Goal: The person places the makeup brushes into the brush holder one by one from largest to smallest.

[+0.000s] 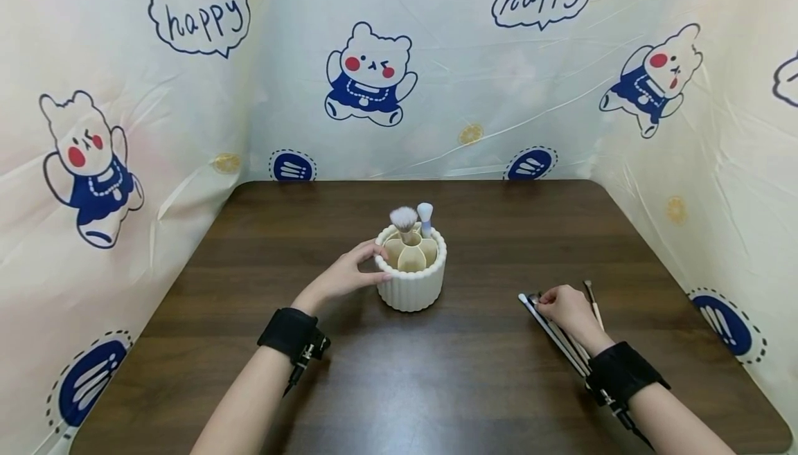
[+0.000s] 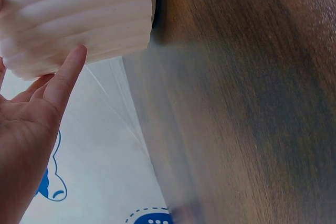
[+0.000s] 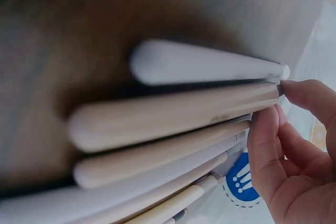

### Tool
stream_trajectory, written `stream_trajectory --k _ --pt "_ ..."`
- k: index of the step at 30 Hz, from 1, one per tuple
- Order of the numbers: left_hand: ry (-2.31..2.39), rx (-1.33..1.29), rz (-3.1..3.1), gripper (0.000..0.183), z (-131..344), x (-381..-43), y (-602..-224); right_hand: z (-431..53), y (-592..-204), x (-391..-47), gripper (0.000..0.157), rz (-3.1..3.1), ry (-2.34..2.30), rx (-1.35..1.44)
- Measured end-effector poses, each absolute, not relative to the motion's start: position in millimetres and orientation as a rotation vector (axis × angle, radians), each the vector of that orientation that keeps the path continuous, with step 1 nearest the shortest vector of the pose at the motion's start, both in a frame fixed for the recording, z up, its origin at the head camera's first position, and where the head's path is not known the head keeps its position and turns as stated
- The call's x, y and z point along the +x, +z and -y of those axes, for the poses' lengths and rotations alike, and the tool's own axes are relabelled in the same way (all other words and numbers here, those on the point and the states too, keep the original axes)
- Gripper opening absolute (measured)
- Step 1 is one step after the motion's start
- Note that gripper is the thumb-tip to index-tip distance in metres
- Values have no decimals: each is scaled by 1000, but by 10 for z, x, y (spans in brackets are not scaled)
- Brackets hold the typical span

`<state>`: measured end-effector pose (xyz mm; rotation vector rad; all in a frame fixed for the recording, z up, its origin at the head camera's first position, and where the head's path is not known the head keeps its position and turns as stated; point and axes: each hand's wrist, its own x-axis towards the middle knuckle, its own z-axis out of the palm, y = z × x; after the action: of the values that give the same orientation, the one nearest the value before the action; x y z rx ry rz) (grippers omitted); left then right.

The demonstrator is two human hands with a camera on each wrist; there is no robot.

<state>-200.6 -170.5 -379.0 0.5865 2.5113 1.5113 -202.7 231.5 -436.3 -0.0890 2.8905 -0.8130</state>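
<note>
A white ribbed makeup brush holder (image 1: 411, 292) with divided compartments stands upright at mid-table. My left hand (image 1: 346, 275) grips its left side, fingers at the scalloped rim and thumb on the near wall. Two brushes stand in the holder: a fluffy grey-white makeup brush (image 1: 404, 219) and a slimmer pale-blue one (image 1: 425, 211). To the right, my right hand (image 1: 570, 309) pinches a tan-handled makeup brush (image 3: 178, 116) between thumb and fingers near its head end. Beside it lies a white-handled brush (image 3: 210, 65); the fingers mostly hide the pinched brush's head.
On the other side of the pinched brush, several more makeup brushes (image 3: 157, 182) lie roughly parallel. One small dark-tipped brush (image 1: 589, 296) pokes out past the right hand. The brown wooden table (image 1: 299, 212) ends against a printed curtain (image 1: 449, 81) at the back and sides.
</note>
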Motion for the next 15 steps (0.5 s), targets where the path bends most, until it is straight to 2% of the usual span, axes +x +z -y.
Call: stream_trajectory --k 15 --pt "1509 579 -2512 31 1700 -2007 -3777 -2392 -4150 -2103 23 -2889 -839 -127"
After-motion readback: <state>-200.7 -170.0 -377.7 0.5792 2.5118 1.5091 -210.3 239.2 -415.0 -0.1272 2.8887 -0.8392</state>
